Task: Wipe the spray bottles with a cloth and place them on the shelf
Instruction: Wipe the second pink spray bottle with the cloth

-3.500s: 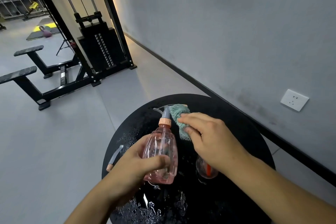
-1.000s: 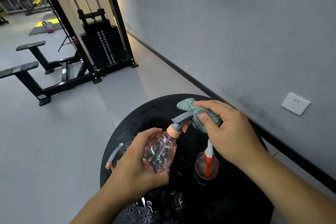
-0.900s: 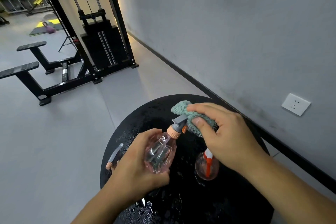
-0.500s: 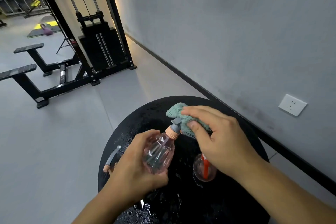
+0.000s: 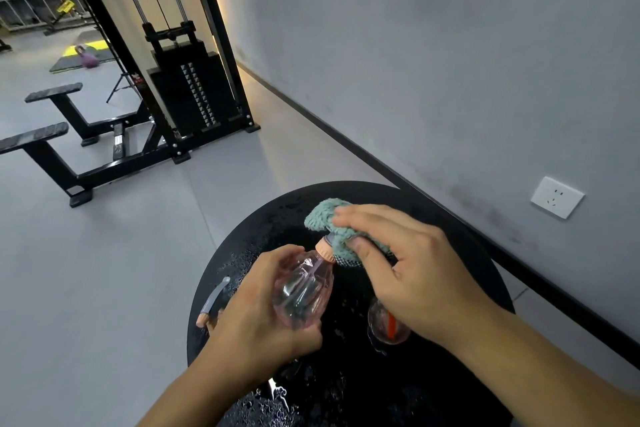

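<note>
Teal cloth (image 5: pixel 334 224) in right hand (image 5: pixel 412 274) hides sprayer head.

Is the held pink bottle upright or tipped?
Tipped: the pink bottle leans in the left hand, its neck pointing toward the cloth.

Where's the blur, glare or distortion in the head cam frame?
Head view: right hand fingertips motion-smeared over the cloth; small glare off the wet black table; wide-angle bend in the weight machine posts; far background soft.
</note>
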A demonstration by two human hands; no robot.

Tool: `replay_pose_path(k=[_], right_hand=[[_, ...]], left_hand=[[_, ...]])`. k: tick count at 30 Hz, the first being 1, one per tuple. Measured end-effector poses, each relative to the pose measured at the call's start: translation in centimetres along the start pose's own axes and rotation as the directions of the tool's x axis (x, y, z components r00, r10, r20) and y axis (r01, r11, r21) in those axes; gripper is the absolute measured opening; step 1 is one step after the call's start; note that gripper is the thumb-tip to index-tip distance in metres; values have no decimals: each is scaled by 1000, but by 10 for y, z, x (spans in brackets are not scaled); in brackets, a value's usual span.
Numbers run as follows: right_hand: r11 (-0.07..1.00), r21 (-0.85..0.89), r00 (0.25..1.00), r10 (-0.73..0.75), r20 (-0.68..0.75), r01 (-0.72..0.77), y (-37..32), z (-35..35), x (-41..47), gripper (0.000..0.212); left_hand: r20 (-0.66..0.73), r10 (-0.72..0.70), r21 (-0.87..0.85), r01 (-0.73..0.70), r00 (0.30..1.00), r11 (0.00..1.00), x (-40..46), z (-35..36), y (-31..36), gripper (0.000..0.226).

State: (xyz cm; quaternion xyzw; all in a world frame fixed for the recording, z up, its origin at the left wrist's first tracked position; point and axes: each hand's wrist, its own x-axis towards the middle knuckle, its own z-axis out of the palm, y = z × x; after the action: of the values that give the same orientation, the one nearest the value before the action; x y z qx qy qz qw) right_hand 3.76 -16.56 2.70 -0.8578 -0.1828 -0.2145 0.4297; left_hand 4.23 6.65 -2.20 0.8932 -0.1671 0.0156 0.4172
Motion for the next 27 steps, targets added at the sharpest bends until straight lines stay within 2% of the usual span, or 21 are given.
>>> replay_pose_path(k=[6,12,16,19,24,27], right_hand=[[985,-12,976,169,-137,-172,21,-11,6,33],[1000,1,999,13,-29,-13,3,-2,-2,35],[989,3,980,144,-135,-145,21,-8,5,33],[978,-16,971,207,-118,-210,29,-12,5,31],[938,67,905,345,-249,-339,38,-22,9,28],[920,130,882,392,-261,-371,43,-23,10,27]], left_hand=[[13,19,-7,-19,1000,1000,-1,-2,3,93],[59,-29,-108,36,998,993,-1,3,3,91],[28,-15,-78,17,1000,997,-2,0,7,92],[44,-26,-90,30,999,996,-2,-1,10,91],[81,-93,-250,110,992,962,1,-2,15,90],[68,-160,-352,174,985,920,1,-6,22,84]])
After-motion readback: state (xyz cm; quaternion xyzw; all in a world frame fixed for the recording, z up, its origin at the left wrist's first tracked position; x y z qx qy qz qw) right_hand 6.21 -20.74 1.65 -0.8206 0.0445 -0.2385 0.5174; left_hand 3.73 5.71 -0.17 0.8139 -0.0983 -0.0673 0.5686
